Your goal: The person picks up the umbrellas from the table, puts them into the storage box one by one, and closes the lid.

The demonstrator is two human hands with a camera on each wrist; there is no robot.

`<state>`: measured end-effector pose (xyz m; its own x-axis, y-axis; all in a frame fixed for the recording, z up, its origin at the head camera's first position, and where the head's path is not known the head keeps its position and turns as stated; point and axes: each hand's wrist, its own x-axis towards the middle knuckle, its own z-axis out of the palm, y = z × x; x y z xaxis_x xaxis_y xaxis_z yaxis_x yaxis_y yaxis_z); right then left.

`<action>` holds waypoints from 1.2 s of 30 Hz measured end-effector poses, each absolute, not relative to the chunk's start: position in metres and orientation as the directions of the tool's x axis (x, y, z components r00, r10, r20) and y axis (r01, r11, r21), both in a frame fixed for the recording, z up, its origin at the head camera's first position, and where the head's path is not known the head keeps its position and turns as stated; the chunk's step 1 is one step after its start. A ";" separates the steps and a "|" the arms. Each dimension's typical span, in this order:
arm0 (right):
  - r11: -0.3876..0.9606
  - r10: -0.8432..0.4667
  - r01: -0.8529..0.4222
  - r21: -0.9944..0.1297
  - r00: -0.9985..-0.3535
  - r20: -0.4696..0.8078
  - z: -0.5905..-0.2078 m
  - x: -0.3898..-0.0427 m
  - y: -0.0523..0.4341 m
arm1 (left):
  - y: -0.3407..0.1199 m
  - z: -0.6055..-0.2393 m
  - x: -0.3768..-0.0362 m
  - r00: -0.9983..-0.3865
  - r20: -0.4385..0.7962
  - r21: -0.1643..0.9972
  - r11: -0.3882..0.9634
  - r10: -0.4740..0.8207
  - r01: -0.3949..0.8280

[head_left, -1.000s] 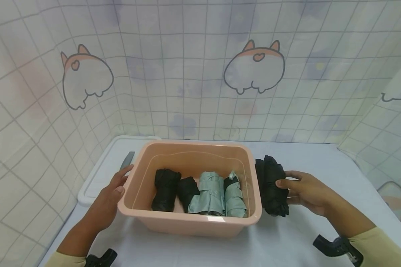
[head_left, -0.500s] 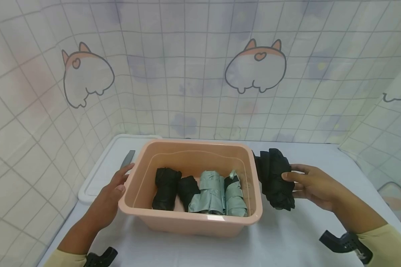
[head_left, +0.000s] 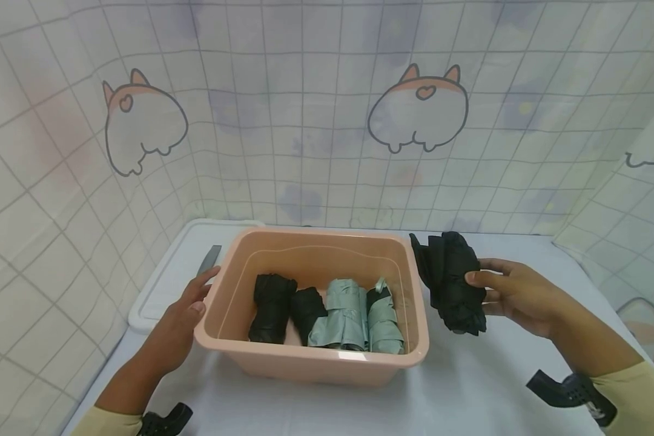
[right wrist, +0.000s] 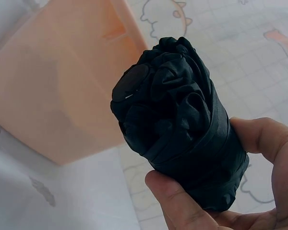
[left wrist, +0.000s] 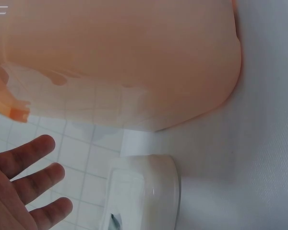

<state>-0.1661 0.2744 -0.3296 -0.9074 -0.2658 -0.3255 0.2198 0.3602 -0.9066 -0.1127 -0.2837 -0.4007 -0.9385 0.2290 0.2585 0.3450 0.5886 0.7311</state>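
My right hand (head_left: pixel 518 293) pinches a folded black umbrella (head_left: pixel 451 284) between thumb and fingers, beside the right wall of a peach plastic tub (head_left: pixel 305 366). The right wrist view shows the round end of this umbrella (right wrist: pixel 182 129) and its loosely wrapped cloth. At the tub's left rim my left hand (head_left: pixel 177 321) rests with extended fingers; in the left wrist view several fingers (left wrist: pixel 38 179) spread apart below the rim. Inside the tub lie a black umbrella (head_left: pixel 272 309), a shorter black bundle (head_left: pixel 307 312) and two pale green folded umbrellas (head_left: pixel 344 312), side by side.
A white lidded box (head_left: pixel 158 284) stands behind my left hand, with a grey flat piece (head_left: pixel 209 259) on top. White cloth covers the table (head_left: pixel 501 381). A gridded curtain (head_left: pixel 327 181) with cartoon animals hangs close behind and along both sides.
My right hand has lifted the black umbrella up and moved slightly right, away from the tub's wall. The left hand and the tub stay in place.
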 end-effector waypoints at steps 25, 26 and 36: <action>0.313 -0.336 0.143 -0.939 -0.908 -0.250 -0.305 -0.166 0.264 | -0.283 -0.401 -0.113 -0.938 0.259 0.737 0.580 0.231 0.347; 0.316 -0.334 0.139 -0.938 -0.909 -0.247 -0.304 -0.166 0.262 | -0.283 -0.401 -0.113 -0.937 0.261 0.737 0.579 0.232 0.349; 0.291 -0.354 0.126 -0.948 -0.907 -0.229 -0.294 -0.168 0.244 | -0.282 -0.400 -0.112 -0.938 0.260 0.730 0.590 0.227 0.345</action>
<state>-0.1682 0.2441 -0.2944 -0.9067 -0.3539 -0.2294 0.1262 0.2912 -0.9483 -0.1118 -0.2823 -0.3997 -0.9384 0.2274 0.2604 0.3454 0.5897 0.7300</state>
